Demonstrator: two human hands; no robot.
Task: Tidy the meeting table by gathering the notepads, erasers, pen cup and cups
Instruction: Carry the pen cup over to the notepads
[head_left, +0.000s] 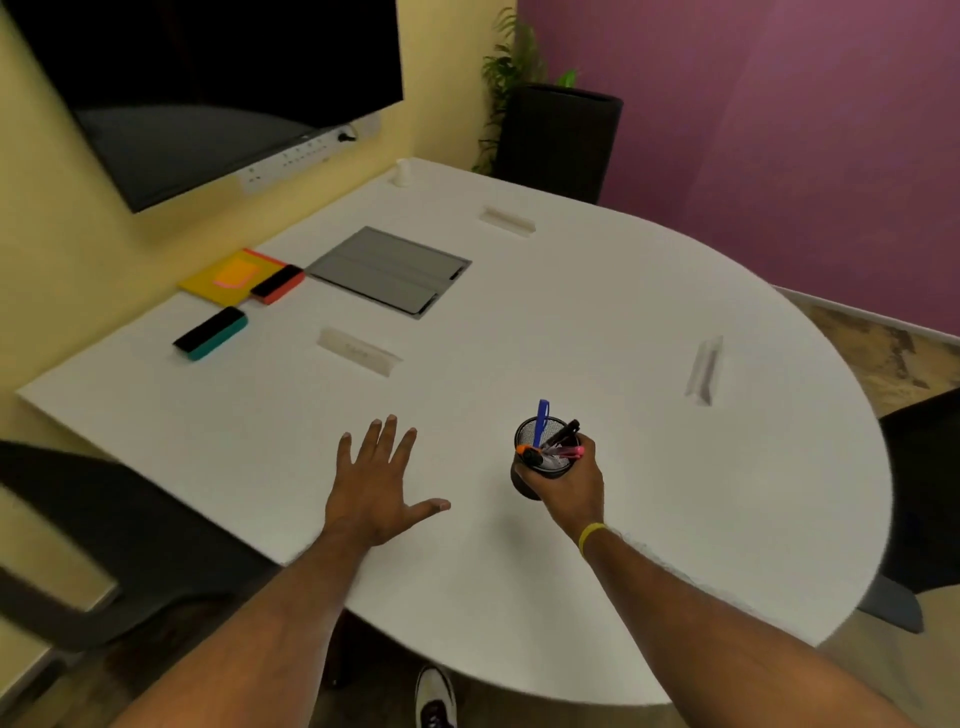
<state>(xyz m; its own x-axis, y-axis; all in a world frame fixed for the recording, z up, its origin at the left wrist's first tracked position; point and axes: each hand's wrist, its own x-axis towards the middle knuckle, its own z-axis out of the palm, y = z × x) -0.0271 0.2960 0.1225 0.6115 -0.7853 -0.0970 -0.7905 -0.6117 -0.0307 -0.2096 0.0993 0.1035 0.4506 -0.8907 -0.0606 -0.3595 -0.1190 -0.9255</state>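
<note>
Head view: right hand (569, 486) wrapped round mesh pen cup (540, 460) near desk (649, 312) front, likely for carrying toward far-left notepads (228, 275) and erasers (210, 332); left hand (374, 488) flat, empty, steadying.

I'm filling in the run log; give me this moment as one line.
phase: gathering | right hand: gripping pen cup | left hand: open, flat over table | teal eraser, orange eraser, notepads: far left
</note>
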